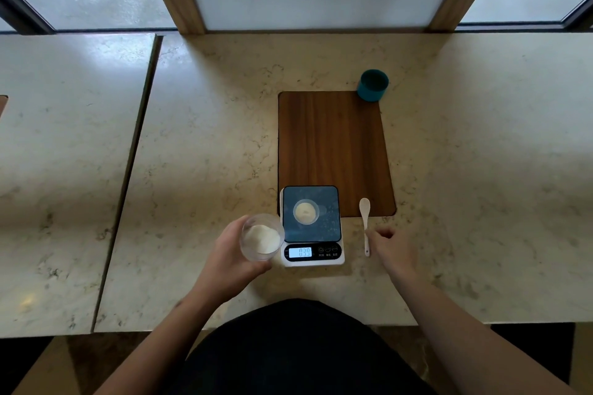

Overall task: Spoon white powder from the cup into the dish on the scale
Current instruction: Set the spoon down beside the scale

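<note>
A clear cup with white powder in it is gripped by my left hand, just left of the scale. On the scale's dark platform sits a small round dish holding a little white powder; the lit display shows digits. A white spoon lies on the counter right of the scale, bowl on the wooden board's corner. My right hand rests beside the spoon's handle, fingers curled at it; whether they touch it is unclear.
A wooden board lies behind the scale. A teal cup stands at the board's far right corner. The marble counter has a seam to the left and a window wall behind.
</note>
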